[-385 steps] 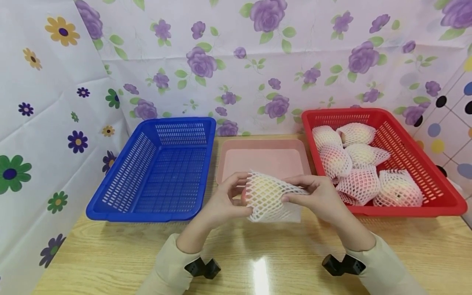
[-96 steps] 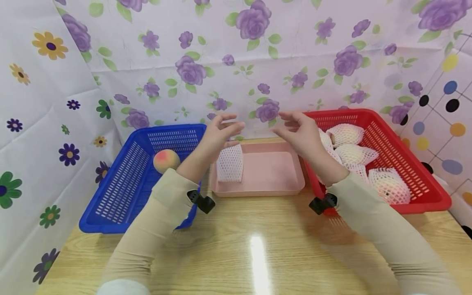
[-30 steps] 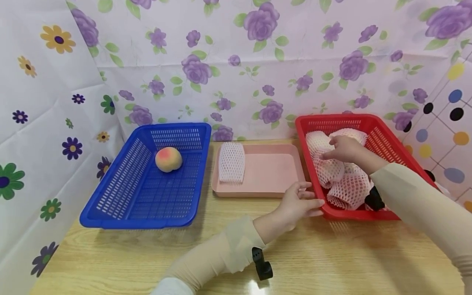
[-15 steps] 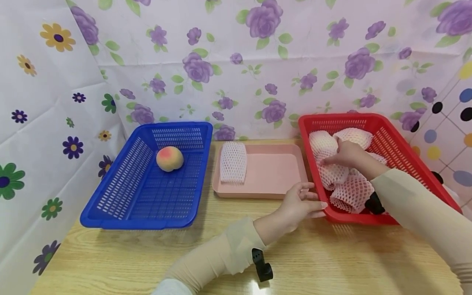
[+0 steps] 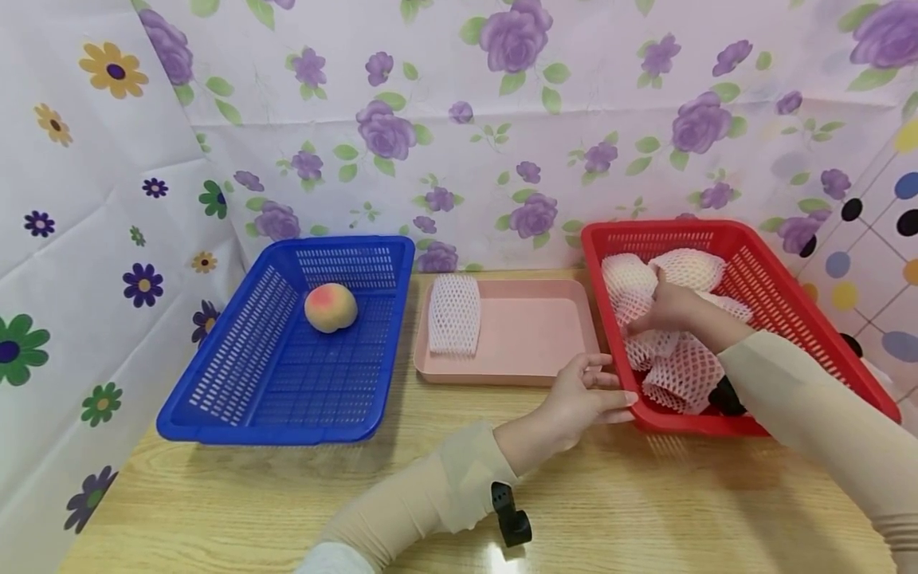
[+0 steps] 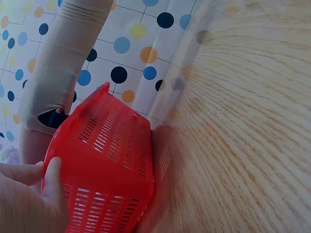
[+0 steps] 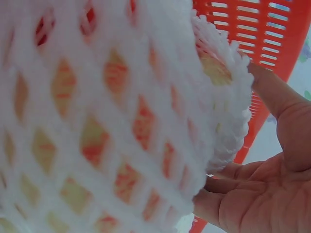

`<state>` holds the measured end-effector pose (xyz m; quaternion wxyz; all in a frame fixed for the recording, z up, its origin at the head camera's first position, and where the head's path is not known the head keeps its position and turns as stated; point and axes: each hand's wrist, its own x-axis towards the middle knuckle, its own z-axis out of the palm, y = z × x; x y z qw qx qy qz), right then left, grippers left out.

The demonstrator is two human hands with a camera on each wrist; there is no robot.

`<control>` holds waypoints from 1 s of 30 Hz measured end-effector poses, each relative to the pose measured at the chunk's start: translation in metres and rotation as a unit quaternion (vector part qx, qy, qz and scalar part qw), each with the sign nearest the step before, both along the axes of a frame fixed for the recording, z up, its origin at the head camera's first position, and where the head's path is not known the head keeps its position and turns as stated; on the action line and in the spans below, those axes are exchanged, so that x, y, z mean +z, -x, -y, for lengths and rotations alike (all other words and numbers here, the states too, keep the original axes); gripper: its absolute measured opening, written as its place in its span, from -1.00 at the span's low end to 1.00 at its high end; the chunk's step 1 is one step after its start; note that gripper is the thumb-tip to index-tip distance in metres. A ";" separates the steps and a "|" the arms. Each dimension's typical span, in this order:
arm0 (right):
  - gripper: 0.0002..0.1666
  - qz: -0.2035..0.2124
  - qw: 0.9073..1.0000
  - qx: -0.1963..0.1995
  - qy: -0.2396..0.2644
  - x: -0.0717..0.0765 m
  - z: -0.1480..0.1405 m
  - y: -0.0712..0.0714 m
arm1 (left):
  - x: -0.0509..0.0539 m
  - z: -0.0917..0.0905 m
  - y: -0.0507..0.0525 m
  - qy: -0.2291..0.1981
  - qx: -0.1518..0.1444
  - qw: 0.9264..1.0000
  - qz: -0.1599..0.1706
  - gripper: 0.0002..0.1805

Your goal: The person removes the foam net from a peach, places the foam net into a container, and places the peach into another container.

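Observation:
My right hand [image 5: 670, 309] reaches into the red basket [image 5: 692, 424], among several peaches in white foam nets. Its thumb and fingers curl round one net-wrapped peach [image 7: 228, 116], seen beyond a nearer netted peach [image 7: 97, 126] in the right wrist view. In the head view that hand partly hides the fruit it holds. My left hand [image 5: 574, 405] grips the basket's near left corner, its thumb against the outer wall in the left wrist view. A bare yellow-and-pink peach [image 5: 331, 308] lies in the blue basket [image 5: 265, 436] at left.
Between the two baskets sits a shallow pink tray [image 5: 534, 335], with a flattened white foam net [image 5: 454, 315] at its left end. Under everything is a wooden table [image 5: 430, 470]. Flowered cloth [image 5: 459, 191] hangs behind and at the left.
Earlier both hands held a netted peach; now a bare peach lies in the blue basket and a net in the tray. The right hand has closed round another netted peach; the left has reached the red basket.

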<state>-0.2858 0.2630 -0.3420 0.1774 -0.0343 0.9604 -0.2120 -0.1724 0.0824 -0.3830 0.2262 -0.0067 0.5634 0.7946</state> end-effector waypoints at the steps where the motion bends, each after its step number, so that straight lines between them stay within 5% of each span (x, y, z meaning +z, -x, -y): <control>1: 0.54 0.005 1.000 -0.002 0.002 -0.001 0.000 0.000 | 0.000 0.000 0.000 0.000 0.000 1.000 0.001 -0.48; 19: 0.49 0.003 0.999 0.034 -0.022 0.000 0.001 0.001 | -0.001 -0.001 0.000 -0.007 0.011 1.000 0.002 -0.47; 30: 0.53 0.018 1.000 0.018 -0.001 -0.001 -0.001 0.001 | -0.001 -0.001 0.000 -0.007 0.007 1.000 0.001 -0.47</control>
